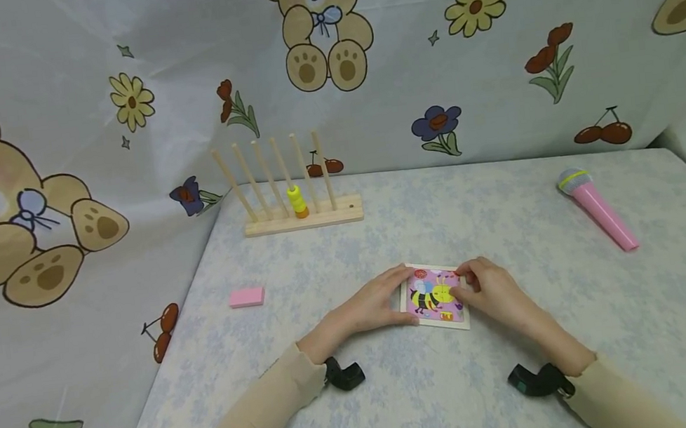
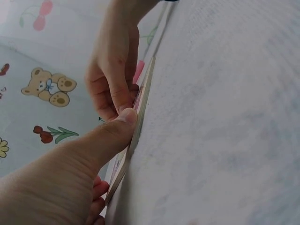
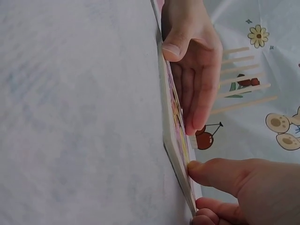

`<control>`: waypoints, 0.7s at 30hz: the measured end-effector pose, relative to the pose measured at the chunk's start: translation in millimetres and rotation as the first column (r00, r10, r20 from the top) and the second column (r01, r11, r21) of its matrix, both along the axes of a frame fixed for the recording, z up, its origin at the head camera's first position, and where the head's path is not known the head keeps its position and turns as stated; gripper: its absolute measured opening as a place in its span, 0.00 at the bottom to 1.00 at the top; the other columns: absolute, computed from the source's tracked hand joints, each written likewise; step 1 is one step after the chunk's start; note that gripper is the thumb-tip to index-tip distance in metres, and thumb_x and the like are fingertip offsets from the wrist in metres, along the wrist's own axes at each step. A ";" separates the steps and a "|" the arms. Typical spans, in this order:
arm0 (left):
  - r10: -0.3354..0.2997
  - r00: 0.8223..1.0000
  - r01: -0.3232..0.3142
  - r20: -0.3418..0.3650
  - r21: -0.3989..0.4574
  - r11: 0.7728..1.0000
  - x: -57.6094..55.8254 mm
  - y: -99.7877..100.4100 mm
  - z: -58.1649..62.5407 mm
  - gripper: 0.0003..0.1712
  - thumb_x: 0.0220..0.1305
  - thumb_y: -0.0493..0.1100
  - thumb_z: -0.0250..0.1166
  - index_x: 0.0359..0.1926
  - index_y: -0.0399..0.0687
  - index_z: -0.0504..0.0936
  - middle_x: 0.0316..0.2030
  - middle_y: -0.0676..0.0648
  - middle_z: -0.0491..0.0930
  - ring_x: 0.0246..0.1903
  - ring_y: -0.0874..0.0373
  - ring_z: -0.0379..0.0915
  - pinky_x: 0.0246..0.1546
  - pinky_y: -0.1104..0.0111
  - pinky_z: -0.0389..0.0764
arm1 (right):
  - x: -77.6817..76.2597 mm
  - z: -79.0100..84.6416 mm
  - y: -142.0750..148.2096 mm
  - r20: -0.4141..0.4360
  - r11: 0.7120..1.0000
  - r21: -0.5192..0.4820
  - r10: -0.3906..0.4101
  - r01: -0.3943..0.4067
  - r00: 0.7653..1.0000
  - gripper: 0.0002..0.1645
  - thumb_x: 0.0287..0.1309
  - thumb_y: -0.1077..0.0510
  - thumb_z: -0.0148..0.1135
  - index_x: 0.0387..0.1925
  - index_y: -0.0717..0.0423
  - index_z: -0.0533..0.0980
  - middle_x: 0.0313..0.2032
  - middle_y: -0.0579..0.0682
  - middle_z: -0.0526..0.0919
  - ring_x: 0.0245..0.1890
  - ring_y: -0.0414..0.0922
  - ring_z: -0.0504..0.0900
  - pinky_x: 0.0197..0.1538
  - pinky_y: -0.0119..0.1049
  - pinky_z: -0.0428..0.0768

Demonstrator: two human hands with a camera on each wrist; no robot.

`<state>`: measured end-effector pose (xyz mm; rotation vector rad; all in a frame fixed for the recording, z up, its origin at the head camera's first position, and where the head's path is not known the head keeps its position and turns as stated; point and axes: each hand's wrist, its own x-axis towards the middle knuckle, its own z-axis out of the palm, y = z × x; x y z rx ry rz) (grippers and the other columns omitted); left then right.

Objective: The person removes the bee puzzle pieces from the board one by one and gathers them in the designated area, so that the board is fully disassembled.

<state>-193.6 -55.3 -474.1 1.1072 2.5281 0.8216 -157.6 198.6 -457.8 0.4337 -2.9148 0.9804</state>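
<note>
One bee puzzle board point(image 1: 434, 298) lies near the table's point(image 1: 440, 393) middle; we cannot read its tiny printed marks point(image 1: 446, 316). Its bee point(image 1: 427, 300) stretches from nine to three o'clock, head toward three. We see the left hand point(image 1: 374, 306) gripping the nine-o'clock side between thumb and fingers, the right hand point(image 1: 494, 288) pinching at two o'clock. The right wrist view adds the pale edge's thickness, indistinct from the head.
</note>
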 end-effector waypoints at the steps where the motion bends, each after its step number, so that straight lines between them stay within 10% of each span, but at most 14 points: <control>1: 0.002 1.000 -0.002 0.004 0.000 1.000 0.2 0.0 -0.2 0.52 0.53 0.61 0.69 0.72 0.47 0.55 0.71 0.46 0.52 0.69 0.57 0.44 0.65 0.64 0.54 | 0.2 -1.3 0.4 -0.002 1.000 -0.008 -0.002 0.002 1.000 0.17 0.53 0.58 0.69 0.40 0.65 0.76 0.30 0.51 0.71 0.27 0.43 0.67 0.26 0.32 0.66; 21: 0.004 1.000 -0.004 0.010 0.015 1.000 -0.4 1.0 0.6 0.52 0.52 0.59 0.70 0.71 0.45 0.56 0.70 0.44 0.53 0.69 0.56 0.46 0.65 0.64 0.55 | -7.8 -6.3 14.6 0.131 0.990 -0.121 -0.058 0.074 0.990 0.12 0.69 0.57 0.50 0.43 0.58 0.78 0.34 0.51 0.78 0.30 0.46 0.68 0.33 0.38 0.67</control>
